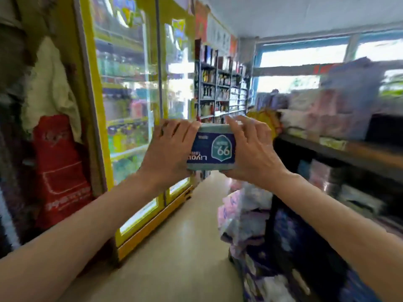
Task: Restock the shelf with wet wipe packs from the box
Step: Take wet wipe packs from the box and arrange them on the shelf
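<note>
Both hands, left hand [172, 147] and right hand [250, 149], clamp our wet wipe pack [211, 149] by its ends, label upside down, left of the shelf [340, 149]; we're likely carrying it for placement.

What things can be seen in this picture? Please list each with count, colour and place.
pack: one, blue and pale green, label upside down, held up at centre between both hands
fridge: one, yellow frame with glass doors, on the left
bag: one, red, hanging at the far left
cloth: one, cream, hanging above the bag
shelf: one, dark, on the right, with blurred pale packs on it
far shelves: count unclear, grey, at the back, with bottles
floor packs: count unclear, pink and white, on the floor by the shelf
floor: beige, down the aisle
left hand: grips the pack's left end
right hand: grips the pack's right end
</note>
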Demonstrator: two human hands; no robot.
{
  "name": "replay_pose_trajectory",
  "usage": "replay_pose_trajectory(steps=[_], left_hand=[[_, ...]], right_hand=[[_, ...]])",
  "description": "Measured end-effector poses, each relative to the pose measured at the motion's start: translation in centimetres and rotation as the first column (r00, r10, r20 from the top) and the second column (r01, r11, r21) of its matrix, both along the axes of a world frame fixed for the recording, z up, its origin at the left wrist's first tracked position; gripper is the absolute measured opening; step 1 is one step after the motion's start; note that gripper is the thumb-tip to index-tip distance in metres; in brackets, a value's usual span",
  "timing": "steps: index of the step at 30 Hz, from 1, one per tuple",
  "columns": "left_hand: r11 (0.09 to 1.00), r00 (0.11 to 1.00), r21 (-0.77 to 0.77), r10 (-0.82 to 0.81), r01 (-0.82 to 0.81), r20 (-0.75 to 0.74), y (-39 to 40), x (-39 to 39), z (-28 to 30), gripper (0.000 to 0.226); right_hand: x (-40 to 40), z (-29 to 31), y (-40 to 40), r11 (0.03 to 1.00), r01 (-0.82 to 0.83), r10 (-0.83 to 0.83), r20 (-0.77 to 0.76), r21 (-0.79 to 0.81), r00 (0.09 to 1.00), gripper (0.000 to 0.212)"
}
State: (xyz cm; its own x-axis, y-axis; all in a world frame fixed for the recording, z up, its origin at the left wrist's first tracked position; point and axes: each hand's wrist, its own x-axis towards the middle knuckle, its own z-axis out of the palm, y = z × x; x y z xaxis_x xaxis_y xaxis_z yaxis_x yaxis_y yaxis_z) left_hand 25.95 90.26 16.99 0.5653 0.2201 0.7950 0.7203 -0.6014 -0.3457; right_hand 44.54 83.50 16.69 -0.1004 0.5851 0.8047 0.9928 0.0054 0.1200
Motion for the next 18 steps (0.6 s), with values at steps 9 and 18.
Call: replay_pose_trajectory(steps=[9, 18], left_hand=[[0.903, 0.883, 0.356, -0.357, 0.242, 0.305, 1.8, 22.7, 7.8, 0.066], [0.708, 0.679, 0.246, -0.705, 0.662, 0.203, 5.1, 35.8, 9.0, 0.065]], right_hand=[[11.6, 7.0, -1.5, 0.802, -0.172, 0.503, -0.802, 0.572, -0.323, 0.064], [25.5, 14.7, 2.6, 0.734, 0.272, 0.558, -0.781, 0.622, 0.281, 0.112]])
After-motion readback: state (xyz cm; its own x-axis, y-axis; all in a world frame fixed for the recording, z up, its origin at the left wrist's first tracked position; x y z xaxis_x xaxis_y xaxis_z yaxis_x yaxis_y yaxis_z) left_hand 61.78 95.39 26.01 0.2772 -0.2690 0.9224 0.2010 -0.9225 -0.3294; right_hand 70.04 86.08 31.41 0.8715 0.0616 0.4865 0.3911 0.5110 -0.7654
